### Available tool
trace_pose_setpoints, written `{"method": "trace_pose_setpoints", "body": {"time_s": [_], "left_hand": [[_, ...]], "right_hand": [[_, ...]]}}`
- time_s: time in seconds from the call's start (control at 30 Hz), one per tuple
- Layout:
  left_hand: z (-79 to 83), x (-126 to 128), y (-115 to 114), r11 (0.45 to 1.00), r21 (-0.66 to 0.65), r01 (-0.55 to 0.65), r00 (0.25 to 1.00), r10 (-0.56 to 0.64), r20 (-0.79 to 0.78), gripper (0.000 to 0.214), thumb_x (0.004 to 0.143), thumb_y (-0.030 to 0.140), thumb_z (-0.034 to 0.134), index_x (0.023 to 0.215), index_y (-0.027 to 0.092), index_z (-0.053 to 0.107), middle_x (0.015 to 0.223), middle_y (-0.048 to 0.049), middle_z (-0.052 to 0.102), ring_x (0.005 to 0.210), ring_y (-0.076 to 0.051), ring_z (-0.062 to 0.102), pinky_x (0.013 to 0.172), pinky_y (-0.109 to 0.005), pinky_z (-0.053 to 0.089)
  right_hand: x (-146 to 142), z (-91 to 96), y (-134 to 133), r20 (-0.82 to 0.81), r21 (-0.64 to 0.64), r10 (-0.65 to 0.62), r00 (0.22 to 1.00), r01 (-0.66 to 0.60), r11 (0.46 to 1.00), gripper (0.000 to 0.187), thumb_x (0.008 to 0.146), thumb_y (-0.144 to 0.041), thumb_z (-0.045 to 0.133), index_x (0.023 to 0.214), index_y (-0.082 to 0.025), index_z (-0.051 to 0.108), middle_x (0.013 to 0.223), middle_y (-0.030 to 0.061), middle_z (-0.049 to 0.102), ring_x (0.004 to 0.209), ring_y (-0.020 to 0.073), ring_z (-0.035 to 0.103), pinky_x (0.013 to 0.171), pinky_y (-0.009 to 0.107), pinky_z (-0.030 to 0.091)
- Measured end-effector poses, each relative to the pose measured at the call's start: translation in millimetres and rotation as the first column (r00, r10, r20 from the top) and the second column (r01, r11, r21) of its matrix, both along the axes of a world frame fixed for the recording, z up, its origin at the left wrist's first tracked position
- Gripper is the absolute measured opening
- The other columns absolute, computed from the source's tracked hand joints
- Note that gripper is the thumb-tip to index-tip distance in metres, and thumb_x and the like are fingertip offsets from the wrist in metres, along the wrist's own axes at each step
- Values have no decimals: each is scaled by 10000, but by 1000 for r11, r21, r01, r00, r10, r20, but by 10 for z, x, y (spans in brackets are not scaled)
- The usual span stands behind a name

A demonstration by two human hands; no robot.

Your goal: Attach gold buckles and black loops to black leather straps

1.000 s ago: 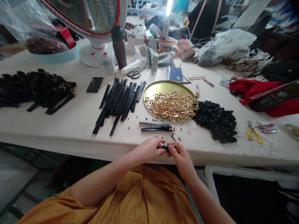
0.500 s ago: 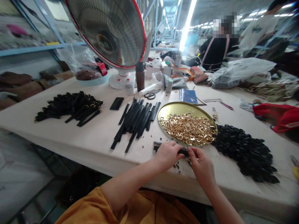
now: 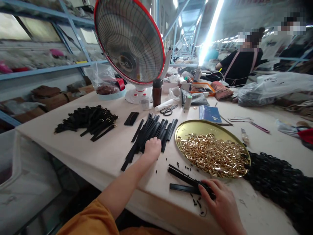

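From my end of the head camera I am seeing the left hand (image 3: 153, 147) reaching out over the surface (image 3: 97, 156) and pressing down on the near part of a loose pile of flat black strips (image 3: 146, 129); its fingers are curling under and its fingertips are hiding from me, so I cannot tell whether that grip is clenching a strip or only touching the pile. The right hand (image 3: 221, 195) is lying low near the front edge, covering the right ends of a few black straps (image 3: 182, 176) — thumb on the near side, fingers bending over the far side — and I cannot tell whether this grip is grasping them or just resting there. The straps' bare ends are pointing left, a gap showing between the upper ones and the lowest, and small black bits (image 3: 195, 201) are lying scattered just below. Beyond the right hand, a round gold tray (image 3: 193, 125) is holding a heap of shiny metal pieces (image 3: 212, 155), and a mound of black loops (image 3: 278, 176) is crowding its right rim. Farther left, a bundle of black straps with gold-coloured buckles (image 3: 85, 120) is sitting apart — a dark flat rectangle (image 3: 131, 118) is lying between it and the strips.
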State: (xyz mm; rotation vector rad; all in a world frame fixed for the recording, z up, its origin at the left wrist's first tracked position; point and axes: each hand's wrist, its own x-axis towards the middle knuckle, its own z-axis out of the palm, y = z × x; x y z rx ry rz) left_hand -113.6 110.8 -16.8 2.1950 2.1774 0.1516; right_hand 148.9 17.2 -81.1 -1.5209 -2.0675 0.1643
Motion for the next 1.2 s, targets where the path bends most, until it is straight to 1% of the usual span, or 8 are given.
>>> {"method": "trace_pose_setpoints", "body": {"time_s": [0.23,0.47,0.63,0.73,0.8,0.93,1.07,1.2], "left_hand": [[-61,-33,136,994,-22,-109,994,109,3,227,801,214,479,925,56,585,908,-167,595,849,-241,609,686,-304,466],[478,10,-398,989,134,55,988,-73,135,238,863,267,371,941,141,558,950,-90,603,867,-170,587,761,-272,442],[702,405,-1134,724,333,604,551,-681,481,107,793,140,454,850,178,536,1005,-38,609,877,-119,576,767,-221,450],[648,638,-1418,549,331,767,285,-755,591,157,806,102,406,797,180,542,1029,-36,607,933,-116,562,814,-226,442],[549,748,-1484,598,301,743,249,-665,704,163,802,97,399,799,173,544,1056,-55,593,973,-133,550,845,-251,434],[318,903,-1416,833,-47,551,268,-123,956,280,811,220,448,1084,157,445,1009,-89,577,720,-118,594,603,-228,489],[216,999,-1288,716,-314,624,253,196,948,248,795,286,466,984,129,496,753,-19,577,437,-59,490,394,-171,396],[286,1024,-1177,649,-461,606,86,522,848,260,770,199,459,1021,136,489,760,-16,586,470,-52,519,418,-152,398]], "right_hand": [[-30,-13,-43,40,115,-63,997,58,992,437,768,-521,503,1021,-171,569,964,98,607,871,259,547,775,401,397],[-83,246,-217,-284,241,-90,955,162,957,307,791,-400,521,994,-176,571,1006,110,574,966,249,513,835,408,382],[-256,617,-491,-816,-348,-187,547,-207,914,454,847,-541,318,1003,-184,550,612,-5,513,511,126,450,488,258,371],[-268,731,-583,-906,-419,-343,250,-405,813,363,786,-532,475,903,-195,542,506,-65,421,408,73,332,398,199,254],[-249,753,-624,-909,-416,-374,183,-369,831,268,730,-442,604,795,-194,525,494,-81,404,399,53,306,392,184,224],[-253,712,-672,-889,-435,-359,284,-277,857,274,719,-423,616,819,-182,533,545,-63,467,421,57,350,404,192,268],[-62,631,-568,-776,-464,-266,571,-232,855,316,808,-487,456,806,-180,530,573,-27,526,454,88,414,442,220,331],[606,558,-176,-307,-280,-314,898,230,932,289,824,-437,438,815,-175,560,694,31,585,627,155,512,585,275,386]]}}
